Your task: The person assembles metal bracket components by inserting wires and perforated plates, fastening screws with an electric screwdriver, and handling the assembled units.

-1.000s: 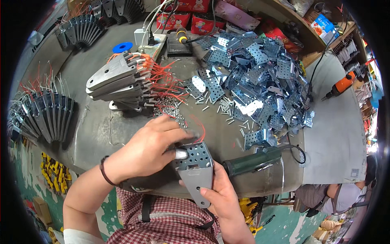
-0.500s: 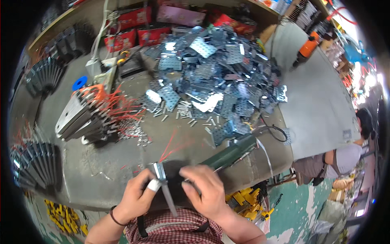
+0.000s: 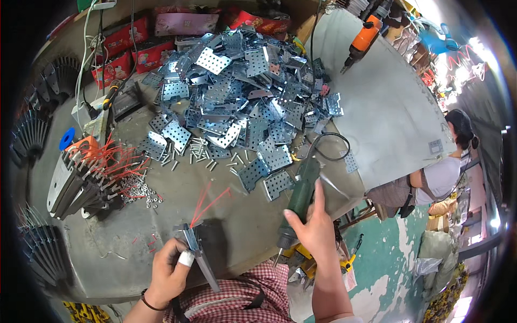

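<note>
My left hand (image 3: 168,274), a white wrap on its thumb, pinches a narrow grey metal part (image 3: 201,260) near the table's front edge. Thin red wires (image 3: 207,205) stick out of that part's upper end. To the right, my right hand (image 3: 314,229) is closed round a dark green electric screwdriver (image 3: 301,200), its index finger stretched along the body. The screwdriver's bit (image 3: 278,257) points down toward me past the table edge. Some of the right fingers are hidden behind the tool.
A heap of perforated metal plates (image 3: 258,116) covers the table's middle, with loose screws (image 3: 202,151) before it. Nuts (image 3: 141,189) and a stack of wired metal parts (image 3: 75,183) lie left. An orange drill (image 3: 366,35) rests far right. A person (image 3: 439,177) sits beyond.
My right hand has left the metal part and taken hold of the screwdriver, which has swung bit-down. My left hand still holds the part. The view has shifted to the right.
</note>
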Demonstrator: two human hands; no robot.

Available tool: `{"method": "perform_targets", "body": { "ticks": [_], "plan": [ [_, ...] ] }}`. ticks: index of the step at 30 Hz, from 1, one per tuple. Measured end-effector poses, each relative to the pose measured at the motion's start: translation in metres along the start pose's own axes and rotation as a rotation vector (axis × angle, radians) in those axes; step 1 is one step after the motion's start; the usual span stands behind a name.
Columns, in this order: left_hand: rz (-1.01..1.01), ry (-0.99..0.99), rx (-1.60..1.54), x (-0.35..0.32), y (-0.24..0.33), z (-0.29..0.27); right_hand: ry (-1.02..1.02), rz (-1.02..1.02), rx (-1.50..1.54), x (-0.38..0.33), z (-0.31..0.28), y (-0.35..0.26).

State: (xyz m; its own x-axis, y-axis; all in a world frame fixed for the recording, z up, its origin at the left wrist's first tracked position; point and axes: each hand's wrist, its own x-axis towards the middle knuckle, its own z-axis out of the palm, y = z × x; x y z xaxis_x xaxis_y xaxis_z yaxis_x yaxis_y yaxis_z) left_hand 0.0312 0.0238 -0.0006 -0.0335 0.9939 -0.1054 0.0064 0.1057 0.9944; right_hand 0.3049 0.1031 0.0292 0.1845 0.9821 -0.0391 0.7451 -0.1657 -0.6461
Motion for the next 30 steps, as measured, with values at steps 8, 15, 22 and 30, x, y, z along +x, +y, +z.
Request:
{"method": "perform_targets", "body": {
  "ticks": [8, 15, 22, 30],
  "plan": [
    [0.053, -0.022, 0.136, -0.006, 0.006, -0.011, -0.109, 0.062, 1.121, 0.01, 0.016, 0.013],
    [0.034, -0.058, 0.115, 0.0, 0.007, -0.009, -0.483, 0.156, 1.751, -0.01, 0.03, -0.008],
    [0.05, -0.117, 0.141, 0.002, 0.008, -0.008, -0.284, 0.287, 2.118, -0.004, 0.047, -0.001],
    [0.081, -0.103, 0.194, 0.001, 0.006, -0.007, -0.319, 0.231, 2.164, -0.005, 0.05, -0.011]
  ]
}}
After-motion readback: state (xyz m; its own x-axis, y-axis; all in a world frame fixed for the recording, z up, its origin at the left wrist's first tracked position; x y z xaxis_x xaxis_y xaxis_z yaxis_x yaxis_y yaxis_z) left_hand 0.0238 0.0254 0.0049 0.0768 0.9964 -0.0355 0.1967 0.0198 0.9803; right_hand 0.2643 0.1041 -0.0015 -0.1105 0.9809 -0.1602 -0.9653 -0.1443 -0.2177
